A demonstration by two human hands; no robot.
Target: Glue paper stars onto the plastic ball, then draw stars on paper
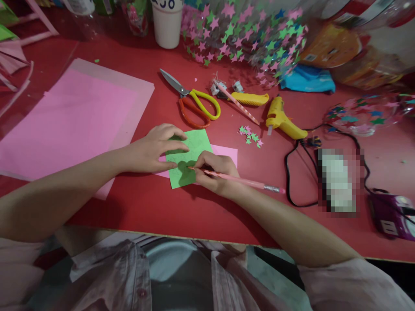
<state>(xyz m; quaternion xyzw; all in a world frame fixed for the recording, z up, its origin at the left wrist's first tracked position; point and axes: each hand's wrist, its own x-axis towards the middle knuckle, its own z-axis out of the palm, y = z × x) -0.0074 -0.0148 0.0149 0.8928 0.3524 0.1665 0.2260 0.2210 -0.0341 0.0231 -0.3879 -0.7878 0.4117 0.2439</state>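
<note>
My right hand (pixel 215 170) grips a pink pencil (pixel 246 180), its tip on a small green paper (pixel 181 177) and its eraser end pointing right. Faint pencil outlines show on the green sheet. With fingers spread, my left hand (pixel 158 149) lies on the left part of that sheet. Beneath the green sheet is a small pink paper (pixel 228 154), showing at both sides. Scissors (pixel 189 95) with one yellow and one orange handle lie just above my hands. A little heap of pink and green paper stars (pixel 251 136) sits to the right.
Large pink sheets (pixel 84 116) cover the table's left. A yellow glue gun (pixel 283 119) with a black cord, a yellow cutter (pixel 251 99) and a second pencil (pixel 238 103) lie at right. Behind them stand a white cup (pixel 167 26) and a clear star-covered container (pixel 240 34). A purple device (pixel 392 214) is far right.
</note>
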